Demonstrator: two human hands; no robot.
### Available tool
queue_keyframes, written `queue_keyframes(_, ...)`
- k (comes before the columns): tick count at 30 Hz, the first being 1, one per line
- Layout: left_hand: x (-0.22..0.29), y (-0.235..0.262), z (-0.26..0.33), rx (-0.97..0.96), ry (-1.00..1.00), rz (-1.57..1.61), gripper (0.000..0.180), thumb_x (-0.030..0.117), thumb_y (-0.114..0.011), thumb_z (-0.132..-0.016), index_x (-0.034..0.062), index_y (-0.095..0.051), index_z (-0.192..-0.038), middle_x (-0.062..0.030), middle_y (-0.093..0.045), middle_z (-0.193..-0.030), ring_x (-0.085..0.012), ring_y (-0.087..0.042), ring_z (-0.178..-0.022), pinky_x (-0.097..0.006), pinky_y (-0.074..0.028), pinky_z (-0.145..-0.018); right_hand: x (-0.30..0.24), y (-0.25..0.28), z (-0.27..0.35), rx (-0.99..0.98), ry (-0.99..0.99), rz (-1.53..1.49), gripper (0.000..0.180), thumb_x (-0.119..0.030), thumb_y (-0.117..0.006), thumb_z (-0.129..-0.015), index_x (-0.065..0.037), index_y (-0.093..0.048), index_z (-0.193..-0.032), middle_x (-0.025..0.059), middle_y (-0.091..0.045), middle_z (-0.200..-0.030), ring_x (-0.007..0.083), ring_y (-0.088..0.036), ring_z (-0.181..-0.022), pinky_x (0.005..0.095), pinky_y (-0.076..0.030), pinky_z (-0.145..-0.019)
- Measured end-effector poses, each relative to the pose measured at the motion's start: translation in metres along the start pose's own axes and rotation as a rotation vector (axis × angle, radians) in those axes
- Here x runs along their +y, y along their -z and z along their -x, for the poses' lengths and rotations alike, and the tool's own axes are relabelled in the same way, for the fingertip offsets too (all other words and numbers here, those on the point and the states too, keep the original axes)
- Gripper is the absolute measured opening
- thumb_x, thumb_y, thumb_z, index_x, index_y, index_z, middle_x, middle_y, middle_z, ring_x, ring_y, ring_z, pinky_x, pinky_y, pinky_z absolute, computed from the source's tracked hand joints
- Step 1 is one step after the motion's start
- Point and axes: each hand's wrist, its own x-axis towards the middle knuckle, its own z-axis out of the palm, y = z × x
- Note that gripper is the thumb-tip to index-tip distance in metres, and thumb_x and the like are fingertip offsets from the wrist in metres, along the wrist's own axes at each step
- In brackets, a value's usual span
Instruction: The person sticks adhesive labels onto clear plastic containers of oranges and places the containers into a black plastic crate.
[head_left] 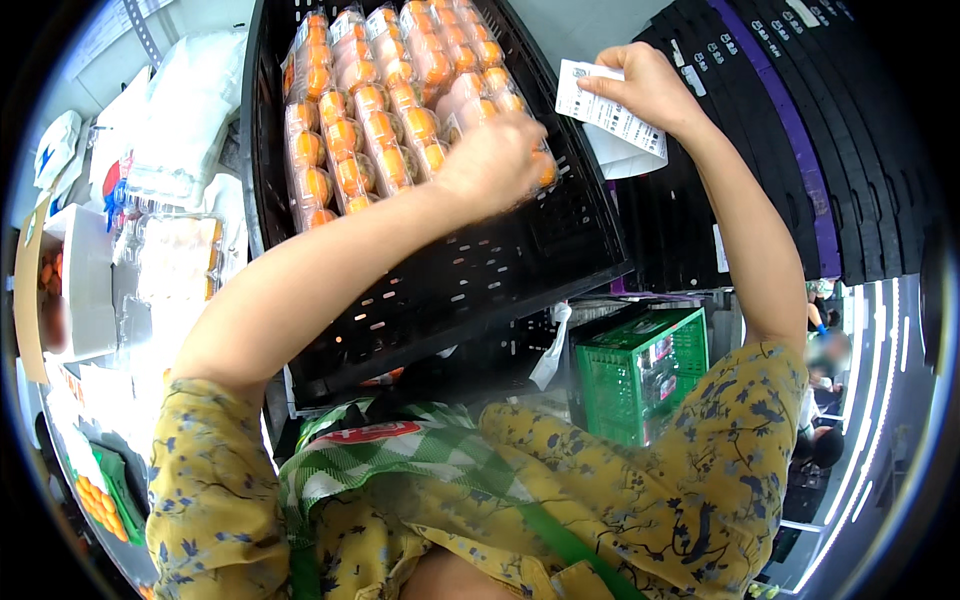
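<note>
Clear plastic packs of round orange fruit (345, 140) lie in several rows inside a large black crate (440, 290). My left hand (492, 165) reaches across and rests over the packs at the right end of the near rows. Its fingers are curled down, and what they pinch, if anything, is hidden beneath them. In my right hand (650, 88) is a white strip of printed labels (615, 110), held between thumb and fingers just past the crate's right edge. The strip's lower end curls back under itself.
Stacked black crates (745, 150) with a purple one among them stand on the right. A green crate (640, 370) sits lower down at the right. On the left are plastic bags (190, 100), clear packs (175, 255) and a white box (88, 285).
</note>
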Motion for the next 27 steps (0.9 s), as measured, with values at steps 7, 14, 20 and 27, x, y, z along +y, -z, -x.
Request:
queue_keyframes(7, -0.004, -0.028, -0.007, -0.399, -0.012, -0.271, 0.046, 0.038, -0.059, -0.081, -0.0012, -0.054, -0.106, -0.0148, -0.057, -0.106, -0.0268, -0.049, -0.108, -0.039, -0.035, -0.091, 0.01, -0.021, -0.018, -0.056, -0.043, 0.06, 0.029, -0.026, -0.069, -0.076, 0.002, -0.064, -0.074, 0.0136, -0.062, -0.061, 0.017, -0.06, -0.051, 0.031, -0.046, -0.051)
queue_keyframes(14, -0.012, -0.025, -0.003, -0.373, 0.059, -0.432, 0.066, 0.057, -0.051, -0.08, 0.0015, -0.054, -0.116, -0.0103, -0.059, -0.106, -0.0217, -0.046, -0.105, -0.037, -0.033, -0.087, 0.022, -0.04, -0.042, -0.075, 0.087, 0.079, 0.033, -0.03, -0.069, -0.074, 0.002, -0.064, -0.074, 0.0151, -0.062, -0.062, 0.0215, -0.062, -0.055, 0.0332, -0.046, -0.053)
queue_keyframes(20, -0.005, -0.023, -0.008, -0.498, 0.12, -0.474, 0.077, 0.065, -0.044, -0.08, 0.0064, -0.045, -0.131, -0.0072, -0.056, -0.114, -0.0193, -0.042, -0.106, -0.035, -0.031, -0.087, 0.024, -0.07, -0.086, -0.289, 0.101, 0.139, 0.039, -0.036, -0.07, -0.068, -0.001, -0.067, -0.085, 0.0179, -0.065, -0.078, 0.0285, -0.065, -0.076, 0.0389, -0.049, -0.066)
queue_keyframes(27, -0.004, -0.02, -0.008, -0.531, 0.15, -0.485, 0.079, 0.065, -0.044, -0.08, 0.0084, -0.04, -0.134, -0.005, -0.054, -0.118, -0.0184, -0.04, -0.109, -0.035, -0.028, -0.088, 0.005, -0.097, -0.134, -0.484, 0.092, 0.292, 0.047, -0.037, -0.074, -0.065, 0.004, -0.065, -0.089, 0.0181, -0.066, -0.084, 0.0287, -0.064, -0.077, 0.0373, -0.05, -0.068)
